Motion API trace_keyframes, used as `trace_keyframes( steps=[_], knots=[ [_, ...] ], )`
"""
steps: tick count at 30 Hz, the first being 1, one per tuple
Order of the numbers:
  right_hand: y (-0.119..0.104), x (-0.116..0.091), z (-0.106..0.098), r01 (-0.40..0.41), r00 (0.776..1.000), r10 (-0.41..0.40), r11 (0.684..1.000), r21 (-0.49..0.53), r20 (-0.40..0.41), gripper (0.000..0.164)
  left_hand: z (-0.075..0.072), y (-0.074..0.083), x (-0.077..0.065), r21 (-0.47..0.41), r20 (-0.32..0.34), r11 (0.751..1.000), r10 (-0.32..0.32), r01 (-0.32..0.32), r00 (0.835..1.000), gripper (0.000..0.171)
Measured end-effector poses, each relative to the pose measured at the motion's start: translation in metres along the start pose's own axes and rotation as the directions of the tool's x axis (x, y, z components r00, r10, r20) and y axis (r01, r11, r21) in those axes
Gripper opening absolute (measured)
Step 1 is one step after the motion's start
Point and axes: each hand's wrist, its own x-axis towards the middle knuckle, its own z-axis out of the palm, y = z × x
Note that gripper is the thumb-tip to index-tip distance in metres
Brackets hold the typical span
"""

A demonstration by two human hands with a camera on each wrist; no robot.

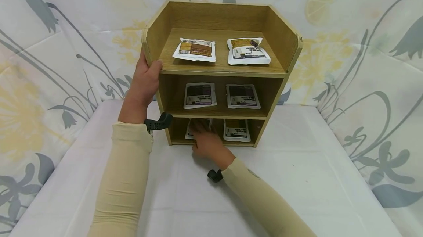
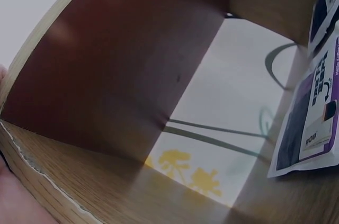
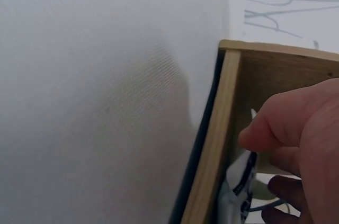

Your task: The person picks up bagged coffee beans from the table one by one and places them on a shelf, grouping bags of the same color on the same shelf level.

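Observation:
A wooden shelf unit with three tiers stands upright, each tier bearing two white-edged packets. My left hand grips the front of its left side panel at the top tier, thumb on the edge. Down at the bottom tier, my right hand reaches in over the left packet, its fingers spread across the top and covering much of it. Up close in the right wrist view, thumb and fingers of the right hand are beside the packet. The other bottom packet lies to the right.
On the top tier sit a brown-labelled packet and a yellow-and-white packet. Two dark-labelled packets, one left and one right, occupy the middle tier. A white cloth covers the table, with flower-patterned fabric behind.

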Motion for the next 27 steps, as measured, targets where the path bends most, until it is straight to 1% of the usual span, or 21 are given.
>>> trace_keyframes(
  steps=[6, 10, 14, 19, 22, 24, 27],
  knots=[
    [0.005, -0.018, -0.007, 0.020, 0.999, -0.019, 0.999, 0.048, -0.032, 0.058, 0.000, 0.001, -0.001, 0.017, -0.015, 1.000, -0.017, 0.017, 1.000, 0.050],
    [0.009, -0.032, -0.014, 0.042, 0.996, -0.035, 0.995, 0.091, -0.079, 0.054, 0.001, 0.002, -0.002, 0.044, -0.025, 0.999, -0.027, 0.028, 0.999, 0.050],
    [0.015, -0.046, -0.020, 0.083, 0.990, -0.068, 0.989, 0.120, -0.126, 0.051, 0.000, 0.003, -0.002, 0.059, -0.028, 0.997, -0.042, 0.044, 0.999, 0.049],
    [0.025, -0.061, -0.028, 0.130, 0.971, -0.096, 0.981, 0.145, -0.221, 0.044, -0.002, 0.005, -0.001, 0.096, -0.018, 0.993, -0.063, 0.064, 0.998, 0.049],
    [0.031, -0.071, -0.035, 0.153, 0.955, -0.101, 0.973, 0.172, -0.277, 0.036, -0.004, 0.006, 0.000, 0.113, -0.014, 0.991, -0.067, 0.069, 0.998, 0.049],
    [0.035, -0.077, -0.039, 0.159, 0.947, -0.096, 0.969, 0.188, -0.306, 0.031, -0.006, 0.006, 0.000, 0.133, -0.009, 0.988, -0.080, 0.080, 0.997, 0.050],
    [0.042, -0.086, -0.045, 0.158, 0.939, -0.081, 0.965, 0.210, -0.335, 0.026, -0.010, 0.003, -0.004, 0.170, 0.023, 0.982, -0.090, 0.084, 0.996, 0.053]
  ],
)
